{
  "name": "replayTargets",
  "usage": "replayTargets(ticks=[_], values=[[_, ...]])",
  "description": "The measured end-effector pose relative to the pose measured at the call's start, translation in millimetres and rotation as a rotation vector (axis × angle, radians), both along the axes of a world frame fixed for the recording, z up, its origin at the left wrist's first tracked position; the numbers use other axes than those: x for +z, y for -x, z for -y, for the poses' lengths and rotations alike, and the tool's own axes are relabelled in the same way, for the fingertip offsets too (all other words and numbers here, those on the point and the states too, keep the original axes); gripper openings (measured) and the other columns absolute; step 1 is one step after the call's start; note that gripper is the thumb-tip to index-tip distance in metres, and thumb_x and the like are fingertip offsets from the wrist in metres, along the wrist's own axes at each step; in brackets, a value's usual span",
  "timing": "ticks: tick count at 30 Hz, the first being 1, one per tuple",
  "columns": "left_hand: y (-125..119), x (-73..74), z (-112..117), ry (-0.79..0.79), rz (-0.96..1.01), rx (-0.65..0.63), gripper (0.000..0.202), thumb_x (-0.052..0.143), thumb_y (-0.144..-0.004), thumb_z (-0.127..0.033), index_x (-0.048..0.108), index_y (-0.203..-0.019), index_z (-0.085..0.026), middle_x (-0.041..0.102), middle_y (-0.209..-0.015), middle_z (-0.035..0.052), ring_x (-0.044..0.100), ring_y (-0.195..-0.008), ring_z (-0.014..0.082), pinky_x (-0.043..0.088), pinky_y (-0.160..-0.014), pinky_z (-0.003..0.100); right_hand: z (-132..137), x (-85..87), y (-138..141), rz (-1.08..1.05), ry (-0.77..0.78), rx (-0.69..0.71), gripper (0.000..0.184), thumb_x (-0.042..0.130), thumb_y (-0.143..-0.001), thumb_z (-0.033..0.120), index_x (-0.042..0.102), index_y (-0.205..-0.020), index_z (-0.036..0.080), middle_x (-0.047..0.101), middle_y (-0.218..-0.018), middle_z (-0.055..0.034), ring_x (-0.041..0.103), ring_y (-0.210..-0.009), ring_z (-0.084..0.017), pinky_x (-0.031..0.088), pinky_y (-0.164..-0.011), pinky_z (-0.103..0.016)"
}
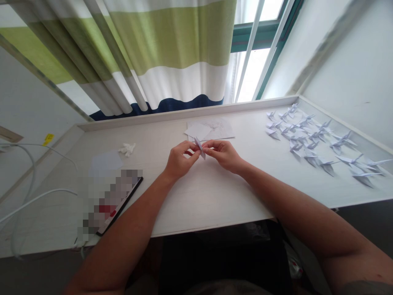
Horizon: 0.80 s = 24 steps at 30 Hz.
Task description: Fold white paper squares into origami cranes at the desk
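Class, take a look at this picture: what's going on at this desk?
A person is pinching a small folded paper between the left hand and the right hand, held just above a white desk. Beyond the hands lies a printed sheet with a paper square resting on it. Many paper cranes are spread across the right side of the desk.

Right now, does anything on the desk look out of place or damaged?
One thing stands out: a crumpled white paper scrap on the left side of the desk. It looks scrunched and shapeless, unlike the crisply folded paper cranes gathered on the right, and it lies well apart from them.
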State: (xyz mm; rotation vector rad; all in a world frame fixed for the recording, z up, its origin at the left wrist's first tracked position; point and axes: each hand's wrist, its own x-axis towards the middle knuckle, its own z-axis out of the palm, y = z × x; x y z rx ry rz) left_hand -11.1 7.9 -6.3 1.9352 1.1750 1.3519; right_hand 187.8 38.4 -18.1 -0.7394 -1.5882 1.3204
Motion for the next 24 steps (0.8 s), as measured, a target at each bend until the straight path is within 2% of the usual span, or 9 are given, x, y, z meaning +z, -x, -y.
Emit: replayTargets(ticks=[5, 11, 19, 24], values=[[-1.6, -0.8, -0.5, 0.098, 0.045, -0.014, 0.026, 0.085, -0.084, -0.044, 0.076, -0.085, -0.019, 0.077, -0.090, 0.0054, 0.073, -0.086, 0.0201, 0.064, -0.079, 0.034, -0.6, -2.6, 0.8, 0.031, -0.030, -0.056, 0.044, 0.086, -0.079, 0.063, 0.078, -0.085, 0.021, 0.078, -0.098, -0.0070, 0.071, -0.094, -0.023, 0.055, -0.089, -0.038], [-0.4, -3.1, -2.1, 0.089, 0.057, -0.010, 0.020, 0.079, -0.087, -0.039, 0.075, -0.084, -0.020, 0.077, -0.091, 0.0054, 0.072, -0.087, 0.0203, 0.063, -0.077, 0.033, 0.8, 1.1, -1.4, 0.071, -0.014, -0.040, 0.042, 0.083, -0.082, 0.061, 0.079, -0.088, 0.019, 0.078, -0.092, -0.0067, 0.069, -0.087, -0.021, 0.054, -0.084, -0.037], [1.6, -2.0, -1.7, 0.111, 0.049, -0.080, 0.028, 0.086, -0.083, -0.045, 0.073, -0.085, -0.020, 0.075, -0.089, 0.0045, 0.072, -0.085, 0.0198, 0.064, -0.078, 0.034, 1.5, 2.8, -3.5, 0.107, -0.009, 0.002, 0.043, 0.082, -0.082, 0.062, 0.077, -0.086, 0.020, 0.077, -0.092, -0.0058, 0.066, -0.085, -0.020, 0.053, -0.079, -0.035], [3.0, -4.1, -3.6, 0.096, 0.078, -0.045, 0.022, 0.082, -0.086, -0.041, 0.074, -0.086, -0.020, 0.075, -0.090, 0.0043, 0.072, -0.088, 0.0200, 0.063, -0.078, 0.033, 1.1, 0.6, -2.6, 0.087, -0.017, -0.012, 0.044, 0.081, -0.085, 0.063, 0.076, -0.089, 0.020, 0.077, -0.093, -0.0061, 0.068, -0.087, -0.021, 0.055, -0.084, -0.037]])
